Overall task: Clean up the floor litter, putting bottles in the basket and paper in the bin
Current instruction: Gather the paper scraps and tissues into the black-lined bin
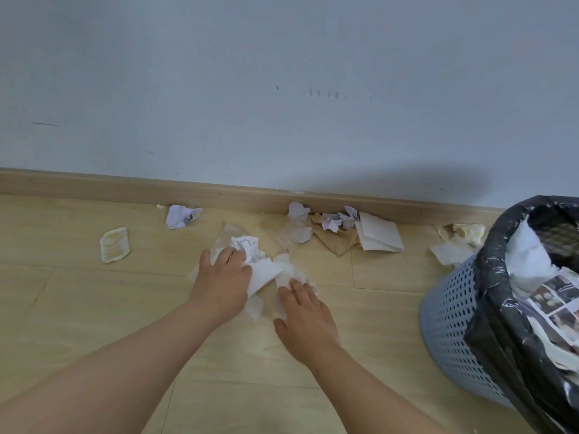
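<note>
Both hands gathering tissue on the floor, left of the bin

My left hand (pixel 222 277) is curled round a white sheet (pixel 264 275). My right hand (pixel 305 317), just nearer the bin (pixel 448 324), lies flat-fingered on crumpled tissue (pixel 293 270), pressing rather than grasping. The bin stands well to their right, heaped with paper to its rim. I judge the risk is thin sheets slipping from a one-sided grip on the lift, or sliding off that heap. More paper wads (pixel 335 220) lie further left of the bin, by the skirting board (pixel 125 186).
</note>
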Motion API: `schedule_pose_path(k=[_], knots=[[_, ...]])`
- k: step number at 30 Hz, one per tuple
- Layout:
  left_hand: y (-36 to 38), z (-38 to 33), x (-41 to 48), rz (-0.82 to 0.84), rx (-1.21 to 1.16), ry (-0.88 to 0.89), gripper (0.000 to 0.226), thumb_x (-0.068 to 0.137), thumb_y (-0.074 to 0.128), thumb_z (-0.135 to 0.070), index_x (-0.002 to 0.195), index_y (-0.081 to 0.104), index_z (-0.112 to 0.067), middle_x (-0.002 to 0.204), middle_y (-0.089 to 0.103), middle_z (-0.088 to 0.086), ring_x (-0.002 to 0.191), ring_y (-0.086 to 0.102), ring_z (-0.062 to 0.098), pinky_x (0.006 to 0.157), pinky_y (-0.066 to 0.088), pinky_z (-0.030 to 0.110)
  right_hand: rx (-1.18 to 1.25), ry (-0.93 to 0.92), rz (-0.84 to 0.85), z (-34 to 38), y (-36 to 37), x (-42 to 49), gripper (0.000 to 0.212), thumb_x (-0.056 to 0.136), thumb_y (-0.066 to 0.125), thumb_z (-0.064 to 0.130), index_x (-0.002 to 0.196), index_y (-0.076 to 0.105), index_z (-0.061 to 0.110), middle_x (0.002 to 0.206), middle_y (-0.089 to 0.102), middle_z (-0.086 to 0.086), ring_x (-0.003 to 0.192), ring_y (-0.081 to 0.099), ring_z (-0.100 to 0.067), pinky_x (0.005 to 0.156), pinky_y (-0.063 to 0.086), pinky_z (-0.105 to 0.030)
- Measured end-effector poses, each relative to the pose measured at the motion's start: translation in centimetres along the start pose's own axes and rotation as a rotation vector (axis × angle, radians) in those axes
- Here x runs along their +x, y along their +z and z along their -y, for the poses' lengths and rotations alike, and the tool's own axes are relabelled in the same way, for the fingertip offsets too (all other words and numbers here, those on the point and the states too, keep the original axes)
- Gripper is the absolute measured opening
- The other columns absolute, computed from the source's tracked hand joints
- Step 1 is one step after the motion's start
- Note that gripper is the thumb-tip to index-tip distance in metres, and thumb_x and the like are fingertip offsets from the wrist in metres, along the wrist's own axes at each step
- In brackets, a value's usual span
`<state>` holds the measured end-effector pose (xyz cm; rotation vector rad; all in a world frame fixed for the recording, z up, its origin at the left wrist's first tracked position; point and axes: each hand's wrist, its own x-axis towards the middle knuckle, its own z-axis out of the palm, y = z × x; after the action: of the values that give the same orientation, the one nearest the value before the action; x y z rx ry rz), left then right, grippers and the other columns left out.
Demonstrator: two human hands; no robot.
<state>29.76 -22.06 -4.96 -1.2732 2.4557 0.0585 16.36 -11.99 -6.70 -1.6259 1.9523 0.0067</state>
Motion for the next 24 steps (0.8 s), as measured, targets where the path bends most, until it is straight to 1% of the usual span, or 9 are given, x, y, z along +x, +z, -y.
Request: schedule_pose_path(k=[3, 7, 10, 12, 13, 15, 18, 20, 24], knots=[[-0.1, -1.2, -1.6, 0.091, -0.067, -0.008, 0.038, 0.094, 0.039, -0.023, 0.132, 0.043, -0.021, 0.152, 0.019, 0.006, 0.142, 0.014, 0.025, 0.112, 0.013, 0.053, 0.015, 0.005, -0.009, -0.5, 0.1, -1.5, 0.056, 0.097, 0.041, 0.029, 0.148, 0.020, 0.020, 0.159, 0.006, 0.000, 0.147, 0.003, -0.020, 0.116, 0.016, -0.035], [0.2, -3.7, -4.3, 0.169, -0.143, -0.034, 0.047, 0.091, 0.048, -0.043, 0.133, 0.037, -0.025, 0.139, 0.041, 0.004, 0.129, 0.037, 0.026, 0.104, 0.029, 0.045, -0.059, -0.002, -0.095, -2.3, 0.6, -3.4, 0.043, 0.092, 0.043, 0.019, 0.135, 0.043, 0.017, 0.144, 0.035, -0.002, 0.136, 0.029, -0.023, 0.104, 0.033, -0.033], [0.7, -5.4, -6.3, 0.162, -0.223, -0.077, 0.055, 0.088, 0.052, -0.049, 0.134, 0.034, -0.025, 0.135, 0.045, 0.002, 0.125, 0.041, 0.025, 0.099, 0.034, 0.041, -0.084, 0.015, -0.174, -3.6, 0.9, -4.8, 0.023, 0.078, 0.062, 0.016, 0.101, 0.066, 0.014, 0.106, 0.060, -0.004, 0.100, 0.057, -0.028, 0.072, 0.048, -0.034], [1.2, -6.0, -7.2, 0.141, -0.220, -0.090, 0.064, 0.084, 0.055, -0.053, 0.137, 0.030, -0.026, 0.132, 0.045, 0.002, 0.121, 0.043, 0.024, 0.096, 0.035, 0.039, -0.139, 0.017, -0.212, -4.8, 1.0, -5.9, 0.026, 0.045, 0.083, 0.016, 0.063, 0.064, 0.018, 0.070, 0.059, 0.002, 0.062, 0.060, -0.021, 0.042, 0.037, -0.025], [1.3, -6.2, -7.5, 0.132, -0.217, -0.098, 0.071, 0.081, 0.057, -0.057, 0.139, 0.026, -0.027, 0.131, 0.044, 0.002, 0.120, 0.044, 0.024, 0.095, 0.035, 0.038, -0.164, 0.042, -0.201, -5.4, 1.0, -6.3, 0.035, 0.034, 0.087, 0.015, 0.057, 0.061, 0.019, 0.063, 0.056, 0.004, 0.054, 0.057, -0.017, 0.039, 0.029, -0.022], [1.5, -6.4, -8.1, 0.105, -0.224, -0.114, 0.081, 0.076, 0.060, -0.061, 0.140, 0.023, -0.028, 0.128, 0.041, 0.002, 0.117, 0.045, 0.022, 0.094, 0.035, 0.036, -0.166, 0.054, -0.148, -6.1, 0.8, -7.4, 0.032, 0.052, 0.084, 0.015, 0.077, 0.065, 0.017, 0.078, 0.059, 0.000, 0.069, 0.059, -0.019, 0.051, 0.028, -0.023], [1.5, -6.7, -8.9, 0.040, -0.283, -0.104, 0.071, 0.074, 0.064, -0.054, 0.132, 0.037, -0.024, 0.121, 0.041, 0.002, 0.109, 0.047, 0.019, 0.086, 0.037, 0.030, -0.080, 0.154, -0.102, -7.5, 1.1, -8.4, 0.030, 0.090, 0.046, 0.008, 0.119, 0.047, 0.014, 0.115, 0.053, -0.005, 0.106, 0.049, -0.023, 0.071, 0.032, -0.029], [1.3, -6.7, -9.4, 0.036, -0.329, -0.076, 0.059, 0.075, 0.065, -0.050, 0.124, 0.045, -0.023, 0.118, 0.039, 0.000, 0.102, 0.046, 0.016, 0.076, 0.036, 0.024, 0.011, 0.224, -0.068, -8.0, 1.2, -8.6, 0.030, 0.090, 0.045, 0.007, 0.119, 0.045, 0.014, 0.116, 0.053, -0.007, 0.108, 0.050, -0.024, 0.076, 0.037, -0.030], [1.0, -6.3, -9.7, 0.045, -0.510, 0.008, 0.036, 0.084, 0.060, -0.038, 0.114, 0.049, -0.021, 0.115, 0.042, -0.006, 0.086, 0.043, 0.010, 0.055, 0.027, 0.014, 0.092, 0.259, 0.014, -7.7, 0.9, -8.7, 0.009, 0.089, 0.043, 0.011, 0.092, 0.042, 0.018, 0.102, 0.053, -0.005, 0.098, 0.053, -0.024, 0.074, 0.040, -0.031]])
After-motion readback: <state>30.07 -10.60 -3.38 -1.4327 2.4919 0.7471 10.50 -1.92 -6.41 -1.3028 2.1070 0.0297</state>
